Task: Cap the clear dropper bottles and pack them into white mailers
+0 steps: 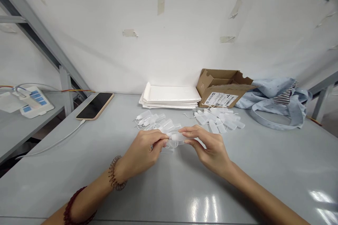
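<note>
Both hands meet over the middle of the grey table. My left hand (148,147) pinches the capped end of a small translucent tube (177,136). The fingertips of my right hand (207,144) close on the tube's other end. Just behind and beneath them lies a loose pile of similar translucent tubes (150,119) with thin white loops. A second pile of such tubes (219,119) sits behind my right hand, in front of the cardboard box. The exact fit of the cap is hidden by my left fingers.
A stack of white padded envelopes (171,95) and an open cardboard box (224,89) stand by the wall. Blue patterned cloth (277,95) lies right. A phone (95,106) with a white cable and a power strip (37,102) are left. The table (163,197) extends in front.
</note>
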A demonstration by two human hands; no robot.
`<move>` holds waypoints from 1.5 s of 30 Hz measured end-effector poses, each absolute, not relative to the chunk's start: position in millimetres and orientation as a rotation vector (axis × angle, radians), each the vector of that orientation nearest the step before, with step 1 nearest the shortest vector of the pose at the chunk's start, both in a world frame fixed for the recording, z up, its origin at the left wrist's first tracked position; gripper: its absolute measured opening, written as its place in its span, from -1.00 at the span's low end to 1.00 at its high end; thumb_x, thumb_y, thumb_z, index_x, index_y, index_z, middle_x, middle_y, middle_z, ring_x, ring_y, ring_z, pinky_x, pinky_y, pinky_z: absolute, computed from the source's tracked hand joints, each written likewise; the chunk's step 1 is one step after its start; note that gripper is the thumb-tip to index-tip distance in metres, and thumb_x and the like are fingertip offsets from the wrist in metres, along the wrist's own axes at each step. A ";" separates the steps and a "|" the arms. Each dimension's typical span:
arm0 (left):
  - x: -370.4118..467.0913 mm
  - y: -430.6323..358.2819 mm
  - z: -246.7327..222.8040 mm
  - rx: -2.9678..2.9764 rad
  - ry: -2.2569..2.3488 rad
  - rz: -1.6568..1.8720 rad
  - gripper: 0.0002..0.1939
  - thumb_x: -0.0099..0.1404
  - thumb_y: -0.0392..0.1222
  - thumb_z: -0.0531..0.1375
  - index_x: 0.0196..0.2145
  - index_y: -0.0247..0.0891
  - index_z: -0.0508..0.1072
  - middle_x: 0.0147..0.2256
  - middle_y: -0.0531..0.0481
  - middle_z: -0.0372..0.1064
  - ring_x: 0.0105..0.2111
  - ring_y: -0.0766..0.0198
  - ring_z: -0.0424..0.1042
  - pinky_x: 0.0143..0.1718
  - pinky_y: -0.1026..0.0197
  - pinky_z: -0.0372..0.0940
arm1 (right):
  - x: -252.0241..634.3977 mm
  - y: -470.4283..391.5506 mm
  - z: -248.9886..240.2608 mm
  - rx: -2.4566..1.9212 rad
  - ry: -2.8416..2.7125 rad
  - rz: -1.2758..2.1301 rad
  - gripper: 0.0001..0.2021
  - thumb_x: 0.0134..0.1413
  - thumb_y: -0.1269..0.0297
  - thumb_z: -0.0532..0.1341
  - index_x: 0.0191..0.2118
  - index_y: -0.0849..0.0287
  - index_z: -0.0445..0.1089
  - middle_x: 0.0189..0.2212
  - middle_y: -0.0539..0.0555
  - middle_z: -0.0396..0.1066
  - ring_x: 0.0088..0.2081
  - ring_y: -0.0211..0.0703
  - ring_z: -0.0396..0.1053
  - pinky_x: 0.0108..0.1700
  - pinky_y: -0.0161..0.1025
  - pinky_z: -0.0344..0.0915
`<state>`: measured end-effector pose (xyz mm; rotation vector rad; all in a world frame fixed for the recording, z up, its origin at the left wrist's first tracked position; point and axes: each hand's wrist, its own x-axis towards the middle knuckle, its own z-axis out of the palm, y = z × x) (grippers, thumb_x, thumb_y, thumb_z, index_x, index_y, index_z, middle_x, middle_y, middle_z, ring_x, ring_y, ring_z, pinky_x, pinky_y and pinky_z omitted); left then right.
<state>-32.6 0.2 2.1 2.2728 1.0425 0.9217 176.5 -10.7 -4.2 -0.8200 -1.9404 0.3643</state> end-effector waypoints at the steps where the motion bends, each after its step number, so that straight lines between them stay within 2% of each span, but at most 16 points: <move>1: -32.5 0.2 1.3 2.275 1.039 0.926 -0.79 0.26 -0.40 0.05 -0.37 -0.27 0.48 -0.55 0.06 0.38 -0.55 0.36 0.33 -0.48 0.33 0.22 | 176.1 -11.1 -4.4 -0.821 -1.936 0.359 -0.75 0.12 0.55 0.10 -0.17 0.06 0.37 -0.24 0.09 0.51 -0.23 -0.12 0.48 -0.26 -0.15 0.45; 15: -30.5 0.6 0.4 2.328 1.002 1.036 -0.79 0.30 -0.38 0.03 -0.33 -0.28 0.46 -0.54 0.03 0.37 -0.53 0.34 0.33 -0.46 0.31 0.25 | 173.1 -12.0 -5.6 -0.841 -1.856 0.372 -0.77 0.11 0.52 0.14 -0.20 0.06 0.40 -0.26 0.07 0.53 -0.22 -0.11 0.50 -0.24 -0.16 0.46; 19: -30.1 2.0 2.7 2.317 1.046 1.110 -0.85 0.26 -0.35 0.12 -0.23 -0.30 0.46 -0.46 0.01 0.43 -0.49 0.35 0.37 -0.43 0.33 0.29 | 176.3 -10.8 -2.6 -0.865 -1.855 0.368 -0.78 0.12 0.49 0.15 -0.18 0.04 0.40 -0.25 0.06 0.53 -0.20 -0.10 0.49 -0.23 -0.16 0.46; 24: -32.1 3.4 5.0 2.256 1.082 1.137 -0.77 0.23 -0.36 0.16 -0.13 -0.32 0.42 -0.42 0.00 0.47 -0.46 0.35 0.40 -0.39 0.33 0.33 | 178.8 -8.3 -3.6 -0.892 -1.853 0.357 -0.79 0.12 0.48 0.16 -0.17 0.04 0.40 -0.22 0.07 0.52 -0.15 -0.08 0.47 -0.18 -0.14 0.45; 29: -33.3 3.1 7.2 2.238 1.095 1.065 -0.87 0.27 -0.30 0.13 -0.23 -0.29 0.46 -0.45 0.02 0.44 -0.47 0.35 0.37 -0.41 0.32 0.29 | 177.0 -8.8 -5.3 -0.890 -1.870 0.367 -0.80 0.12 0.46 0.17 -0.16 0.05 0.39 -0.22 0.07 0.51 -0.14 -0.09 0.47 -0.18 -0.15 0.44; 33: -35.2 4.2 8.4 2.201 1.123 0.947 -0.83 0.32 -0.28 0.07 -0.31 -0.27 0.46 -0.44 0.02 0.44 -0.47 0.34 0.36 -0.43 0.31 0.26 | 176.5 -9.0 -6.6 -0.938 -1.960 0.373 -0.80 0.15 0.42 0.16 -0.11 0.05 0.36 -0.18 0.07 0.50 -0.16 -0.12 0.47 -0.15 -0.17 0.43; 36: -37.4 6.5 11.2 2.152 1.243 0.887 -0.82 0.31 -0.24 0.07 -0.35 -0.26 0.46 -0.45 0.03 0.44 -0.49 0.33 0.34 -0.47 0.31 0.23 | 183.4 0.6 -11.0 -1.030 -2.041 0.239 -0.79 0.15 0.34 0.17 -0.07 0.09 0.32 -0.18 0.12 0.47 -0.16 -0.08 0.44 -0.16 -0.13 0.42; 39: -40.0 10.1 14.1 2.093 1.405 0.851 -0.80 0.28 -0.19 0.08 -0.40 -0.26 0.46 -0.51 0.06 0.42 -0.54 0.32 0.32 -0.51 0.31 0.20 | 198.0 18.9 -20.4 -1.199 -2.120 -0.044 -0.81 0.15 0.30 0.16 -0.10 0.15 0.33 -0.15 0.20 0.43 -0.09 0.04 0.37 -0.09 -0.01 0.36; 41: -41.4 12.8 14.7 2.048 1.499 0.794 -0.78 0.27 -0.15 0.06 -0.42 -0.25 0.46 -0.53 0.07 0.41 -0.56 0.31 0.32 -0.53 0.30 0.19 | 208.8 31.2 -27.8 -1.406 -2.168 -0.201 -0.82 0.14 0.34 0.15 -0.12 0.21 0.35 -0.14 0.22 0.41 -0.09 0.07 0.34 -0.09 0.00 0.33; 45: -44.2 16.2 13.4 1.972 1.642 0.678 -0.75 0.27 -0.08 0.04 -0.39 -0.24 0.45 -0.47 0.05 0.45 -0.49 0.24 0.38 -0.47 0.26 0.22 | 221.8 45.3 -38.4 -1.567 -2.176 -0.269 -0.84 0.10 0.43 0.15 -0.19 0.27 0.40 -0.18 0.27 0.41 -0.16 0.14 0.32 -0.16 0.03 0.31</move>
